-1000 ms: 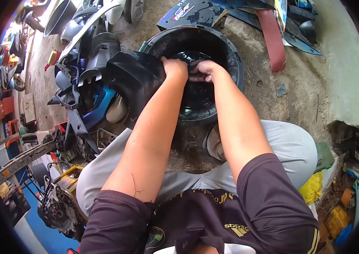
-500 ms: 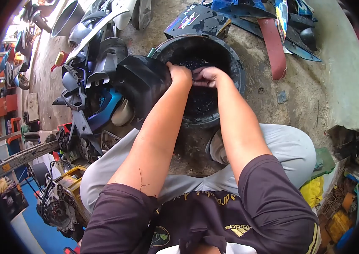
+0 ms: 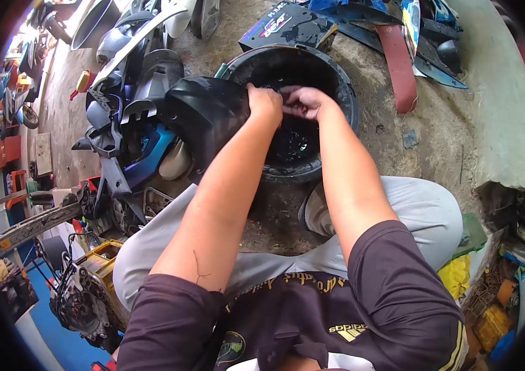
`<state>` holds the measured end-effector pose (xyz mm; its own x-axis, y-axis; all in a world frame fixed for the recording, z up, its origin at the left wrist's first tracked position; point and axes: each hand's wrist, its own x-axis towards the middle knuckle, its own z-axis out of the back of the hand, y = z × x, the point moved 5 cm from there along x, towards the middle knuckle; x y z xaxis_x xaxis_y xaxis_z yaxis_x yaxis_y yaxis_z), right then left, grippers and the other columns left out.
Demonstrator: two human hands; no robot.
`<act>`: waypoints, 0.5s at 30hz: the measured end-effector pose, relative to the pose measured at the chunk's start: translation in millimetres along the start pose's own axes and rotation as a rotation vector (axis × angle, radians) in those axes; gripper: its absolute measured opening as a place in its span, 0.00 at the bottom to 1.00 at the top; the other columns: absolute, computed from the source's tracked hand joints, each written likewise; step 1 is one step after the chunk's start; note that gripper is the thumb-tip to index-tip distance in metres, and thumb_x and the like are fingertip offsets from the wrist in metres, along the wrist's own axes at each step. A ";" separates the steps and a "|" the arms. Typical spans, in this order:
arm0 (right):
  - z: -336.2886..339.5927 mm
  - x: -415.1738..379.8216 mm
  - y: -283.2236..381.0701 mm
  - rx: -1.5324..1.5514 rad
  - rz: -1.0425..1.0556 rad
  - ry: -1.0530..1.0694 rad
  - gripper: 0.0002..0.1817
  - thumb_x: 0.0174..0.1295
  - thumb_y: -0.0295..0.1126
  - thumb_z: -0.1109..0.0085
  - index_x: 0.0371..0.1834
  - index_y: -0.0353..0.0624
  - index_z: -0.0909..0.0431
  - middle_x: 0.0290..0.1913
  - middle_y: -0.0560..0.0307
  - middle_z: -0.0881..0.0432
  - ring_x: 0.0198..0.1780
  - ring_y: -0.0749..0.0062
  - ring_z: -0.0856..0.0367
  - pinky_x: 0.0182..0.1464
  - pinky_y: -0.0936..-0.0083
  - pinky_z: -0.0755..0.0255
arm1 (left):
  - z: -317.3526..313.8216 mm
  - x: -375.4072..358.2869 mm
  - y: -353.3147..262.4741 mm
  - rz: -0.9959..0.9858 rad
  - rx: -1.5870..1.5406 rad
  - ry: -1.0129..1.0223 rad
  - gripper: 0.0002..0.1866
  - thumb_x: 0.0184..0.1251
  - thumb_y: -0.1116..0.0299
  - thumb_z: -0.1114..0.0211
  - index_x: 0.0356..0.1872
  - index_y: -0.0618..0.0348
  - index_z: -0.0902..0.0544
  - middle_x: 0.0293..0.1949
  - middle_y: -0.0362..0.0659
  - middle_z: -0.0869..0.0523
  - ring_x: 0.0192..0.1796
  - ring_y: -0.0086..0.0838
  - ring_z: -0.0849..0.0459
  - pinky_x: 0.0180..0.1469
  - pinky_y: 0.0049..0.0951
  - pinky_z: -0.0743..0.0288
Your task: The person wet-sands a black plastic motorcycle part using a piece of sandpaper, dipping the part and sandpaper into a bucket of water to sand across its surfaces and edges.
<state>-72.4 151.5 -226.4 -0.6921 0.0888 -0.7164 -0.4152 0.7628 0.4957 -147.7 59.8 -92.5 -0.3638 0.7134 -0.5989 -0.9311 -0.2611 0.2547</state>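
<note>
A black plastic motorcycle body panel (image 3: 203,114) is tilted over the left side of a round black tub (image 3: 340,80). My left hand (image 3: 265,102) is closed on the panel's right edge, above the tub. Close beside it, my right hand (image 3: 305,102) has its fingers bent inward towards the panel's edge and my left hand. Whatever its fingertips hold, if anything, is too small or hidden to make out. Dark water (image 3: 296,145) with bright glints and some foam lies in the tub below both hands.
Several motorcycle panels (image 3: 151,151) are piled left of the tub. Behind it is a black box (image 3: 287,28) marked "BEAT". A red strip-like panel (image 3: 397,71) and blue fairing pieces lie at the upper right. An engine (image 3: 83,306) stands at lower left.
My right hand has shifted slightly up, and its fingers are a little more apart from my left hand. The water surface shows more clearly. The view has tilted slightly.
</note>
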 end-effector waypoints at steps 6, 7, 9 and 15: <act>46.3 30.9 -16.0 -0.753 0.010 -0.656 0.17 0.76 0.26 0.47 0.63 0.41 0.13 0.56 0.49 0.09 0.57 0.60 0.07 0.53 0.53 0.10 | 31.8 -28.8 42.1 0.011 -0.167 -0.168 0.34 0.50 0.41 0.12 0.56 0.47 0.05 0.56 0.42 0.04 0.59 0.39 0.05 0.63 0.45 0.21; 43.9 29.3 -14.5 -0.900 -0.034 -0.647 0.17 0.76 0.28 0.46 0.61 0.39 0.13 0.56 0.48 0.09 0.56 0.59 0.07 0.51 0.54 0.11 | 33.9 -34.3 45.7 0.001 -0.218 -0.228 0.34 0.50 0.41 0.12 0.57 0.48 0.05 0.57 0.42 0.04 0.59 0.40 0.06 0.63 0.46 0.21; 42.1 29.8 -12.9 -1.198 -0.119 -0.626 0.17 0.76 0.31 0.44 0.57 0.34 0.11 0.56 0.45 0.07 0.54 0.57 0.07 0.48 0.55 0.13 | 35.1 -43.0 49.7 -0.032 -0.274 -0.328 0.36 0.50 0.41 0.13 0.59 0.49 0.06 0.58 0.43 0.05 0.61 0.40 0.07 0.63 0.46 0.20; -12.0 -30.8 15.7 0.027 0.007 -0.200 0.29 0.67 0.12 0.53 0.70 0.37 0.19 0.58 0.46 0.12 0.52 0.53 0.06 0.57 0.60 0.03 | 29.5 -45.5 50.7 0.010 -0.210 -0.199 0.39 0.51 0.41 0.12 0.63 0.50 0.07 0.58 0.42 0.04 0.63 0.39 0.07 0.63 0.45 0.21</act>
<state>-64.7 153.1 -190.6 -0.5621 0.2175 -0.7979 -0.3933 0.7784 0.4893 -177.7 33.3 -29.9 -0.3804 0.8180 -0.4315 -0.9198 -0.3832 0.0843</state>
